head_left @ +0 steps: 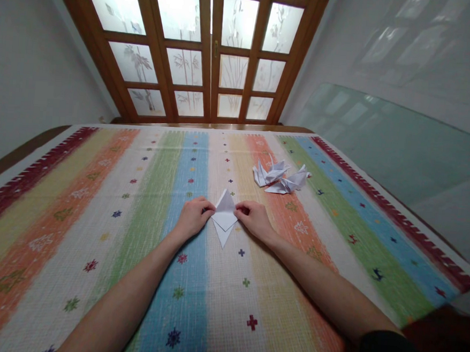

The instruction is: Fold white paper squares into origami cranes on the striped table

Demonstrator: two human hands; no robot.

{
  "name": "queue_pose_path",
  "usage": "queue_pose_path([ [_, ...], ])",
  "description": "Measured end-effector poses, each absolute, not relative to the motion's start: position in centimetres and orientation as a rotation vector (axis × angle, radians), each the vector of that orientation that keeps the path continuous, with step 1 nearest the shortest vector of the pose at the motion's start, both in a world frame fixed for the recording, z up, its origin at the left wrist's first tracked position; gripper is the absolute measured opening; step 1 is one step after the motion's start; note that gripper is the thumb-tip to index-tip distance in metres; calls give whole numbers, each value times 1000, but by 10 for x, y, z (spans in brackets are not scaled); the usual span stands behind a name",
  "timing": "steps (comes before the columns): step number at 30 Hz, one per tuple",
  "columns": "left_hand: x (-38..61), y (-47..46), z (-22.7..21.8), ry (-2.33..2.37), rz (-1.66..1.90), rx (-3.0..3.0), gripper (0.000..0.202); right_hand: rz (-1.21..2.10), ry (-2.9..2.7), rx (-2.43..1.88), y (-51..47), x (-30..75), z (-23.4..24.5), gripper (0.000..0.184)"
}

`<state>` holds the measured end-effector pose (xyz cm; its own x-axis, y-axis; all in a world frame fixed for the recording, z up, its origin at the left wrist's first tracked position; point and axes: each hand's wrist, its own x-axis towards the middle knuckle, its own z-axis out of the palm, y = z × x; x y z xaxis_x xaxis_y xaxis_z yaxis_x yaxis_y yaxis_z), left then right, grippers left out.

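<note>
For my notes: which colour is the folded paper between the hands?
The paper is white; head view.

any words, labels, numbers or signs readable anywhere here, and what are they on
None can be read anywhere.
The folded white paper, pinched between the left hand and the right hand, is blank.
The paper figures are blank too.
The striped tablecloth has only crosses, stars and small animal shapes.
The frosted door panes show etched plants, no writing.

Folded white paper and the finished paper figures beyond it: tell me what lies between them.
Only bare striped tablecloth, seen in the head view; nothing sits between the folded white paper and the paper figures.
</note>
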<state>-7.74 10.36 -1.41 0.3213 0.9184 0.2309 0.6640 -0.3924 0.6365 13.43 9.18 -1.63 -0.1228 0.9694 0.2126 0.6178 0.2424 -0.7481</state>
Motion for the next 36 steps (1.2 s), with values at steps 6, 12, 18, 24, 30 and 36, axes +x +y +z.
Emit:
queue_pose_path([
  [6,-79,103,-14,1369,775,2234,13,517,-2046,-1293,84,139,-15,12],
  [12,-80,100,-14,1304,747,2361,16,350,-2228,-1200,84,145,-22,21],
  [18,-86,98,-15,1193,703,2555,17,207,-2440,-1048,83,151,-21,23],
  [24,-86,96,-11,1104,529,2882,15,-37,-2533,-940,84,151,-20,17],
  [30,-86,93,-10,1050,481,3043,16,-155,-2598,-885,86,153,-20,16],
  [36,-87,93,-15,1084,573,3015,14,-192,-2641,-870,86,152,-18,19],
])
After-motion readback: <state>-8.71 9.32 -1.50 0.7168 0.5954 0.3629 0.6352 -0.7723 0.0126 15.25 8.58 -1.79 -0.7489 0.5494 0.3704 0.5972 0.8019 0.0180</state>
